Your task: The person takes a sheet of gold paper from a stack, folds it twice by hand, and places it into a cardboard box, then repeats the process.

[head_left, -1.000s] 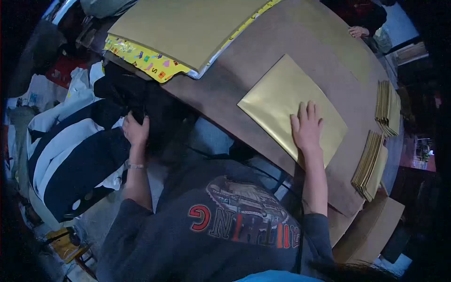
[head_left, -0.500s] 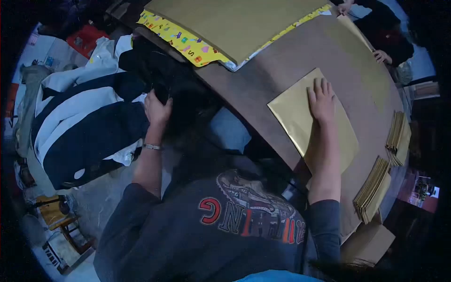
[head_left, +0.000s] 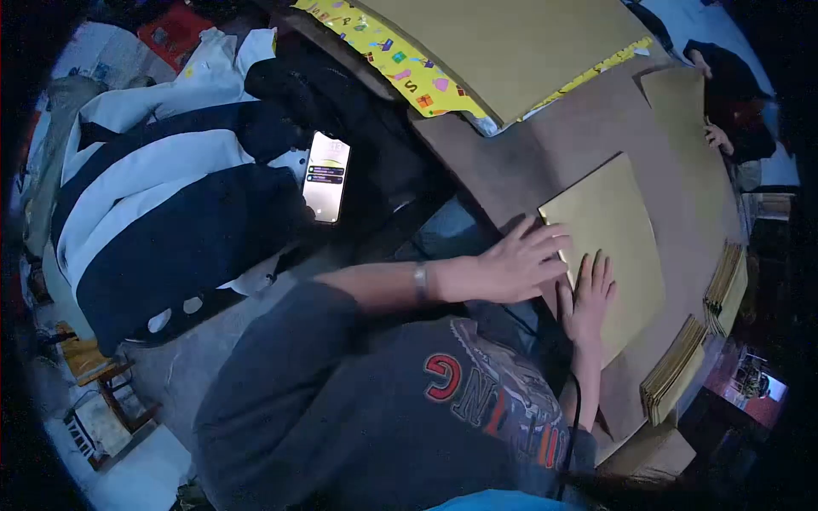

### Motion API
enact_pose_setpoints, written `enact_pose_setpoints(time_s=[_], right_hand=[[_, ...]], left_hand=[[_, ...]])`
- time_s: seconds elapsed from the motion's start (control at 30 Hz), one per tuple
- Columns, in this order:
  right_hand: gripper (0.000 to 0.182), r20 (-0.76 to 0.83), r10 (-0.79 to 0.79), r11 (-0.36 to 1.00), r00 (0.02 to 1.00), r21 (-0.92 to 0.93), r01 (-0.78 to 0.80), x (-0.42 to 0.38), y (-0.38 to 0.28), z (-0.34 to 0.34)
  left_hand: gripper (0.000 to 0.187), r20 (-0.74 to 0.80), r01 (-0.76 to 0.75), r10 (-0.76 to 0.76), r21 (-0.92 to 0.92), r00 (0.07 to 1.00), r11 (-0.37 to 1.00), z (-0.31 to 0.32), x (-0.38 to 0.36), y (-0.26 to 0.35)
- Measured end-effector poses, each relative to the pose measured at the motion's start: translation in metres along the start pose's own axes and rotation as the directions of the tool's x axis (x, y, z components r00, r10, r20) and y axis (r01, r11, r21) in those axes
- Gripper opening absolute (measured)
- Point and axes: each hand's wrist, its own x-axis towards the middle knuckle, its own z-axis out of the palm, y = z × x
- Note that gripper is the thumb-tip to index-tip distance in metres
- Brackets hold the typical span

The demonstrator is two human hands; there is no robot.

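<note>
A flat, shiny gold paper piece (head_left: 626, 247), possibly folded or a paper bag, lies on the brown table (head_left: 528, 162). My right hand (head_left: 590, 298) rests flat on its near part, fingers stretched out. At its left edge is my left hand (head_left: 520, 260), fingers apart and slightly bent, the tips over the paper's edge; nothing shows in its grasp. To the left, a phone (head_left: 325, 183) with a lit screen lies on dark cloth, beside a black-and-white jacket (head_left: 187, 204).
A large brown sheet stack (head_left: 477, 51) with yellow patterned paper (head_left: 409, 72) under it covers the far table. Folded gold-brown bundles (head_left: 673, 370) stand along the right edge. Another person's hand (head_left: 718, 138) holds a brown sheet (head_left: 677, 102). A wooden stool (head_left: 106, 400) is at lower left.
My left hand has left the dark cloth and come to the gold paper's left edge. The lit phone now shows near where that hand was. My right hand has slid nearer my body.
</note>
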Motion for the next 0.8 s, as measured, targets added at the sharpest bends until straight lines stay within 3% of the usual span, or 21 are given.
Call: enact_pose_setpoints(time_s=[0.07,0.2,0.27,0.33,0.4,0.43,0.53,0.67,0.73,0.77,0.8], right_hand=[[0.067,0.013,0.009,0.999,1.000,0.052,-0.010,-0.019,-0.008,-0.003],[0.061,-0.032,0.109,0.993,0.994,0.057,-0.107,-0.050,0.001,0.009],[0.059,-0.044,0.159,0.983,0.986,0.097,-0.154,-0.060,0.013,0.016],[0.057,-0.049,0.179,0.980,0.983,0.096,-0.174,-0.068,0.027,0.019],[0.057,-0.016,0.245,0.968,0.969,0.065,-0.243,-0.072,0.031,0.014],[0.058,-0.013,0.243,0.968,0.970,0.063,-0.242,-0.077,0.037,0.015],[0.058,0.000,0.190,0.982,0.982,0.015,-0.190,-0.068,0.033,0.006],[0.058,0.015,0.162,0.983,0.987,0.085,-0.162,-0.015,-0.011,-0.023],[0.060,-0.085,0.082,0.985,0.993,0.159,-0.067,0.006,-0.004,-0.008],[0.062,-0.105,0.029,0.987,0.994,0.158,-0.012,0.015,-0.002,-0.007],[0.063,-0.039,0.069,0.990,0.997,0.122,-0.063,0.020,-0.009,-0.015]], left_hand=[[0.049,0.022,-0.115,0.114,0.021,0.993,0.993,0.023,0.030,-0.014],[0.035,0.087,-0.189,0.183,0.065,0.979,0.980,0.032,0.064,-0.043],[0.042,0.304,-0.201,0.167,0.084,0.938,0.976,0.026,0.070,-0.047],[0.032,0.315,-0.249,0.212,0.080,0.925,0.965,0.018,0.071,-0.045],[0.023,0.379,-0.329,0.238,0.197,0.894,0.923,0.022,0.069,-0.038],[0.018,0.226,-0.405,0.359,0.204,0.905,0.891,0.021,0.062,-0.038],[0.020,0.211,-0.401,0.352,0.273,0.912,0.874,0.014,0.064,-0.035],[0.023,0.116,-0.256,0.235,0.218,0.965,0.942,0.038,0.080,-0.035],[0.028,0.274,-0.180,0.095,0.305,0.957,0.935,0.037,0.081,-0.023],[0.028,0.220,-0.174,0.107,0.313,0.970,0.934,0.036,0.078,-0.022],[0.027,0.164,-0.168,0.120,0.323,0.979,0.931,0.034,0.075,-0.022]])
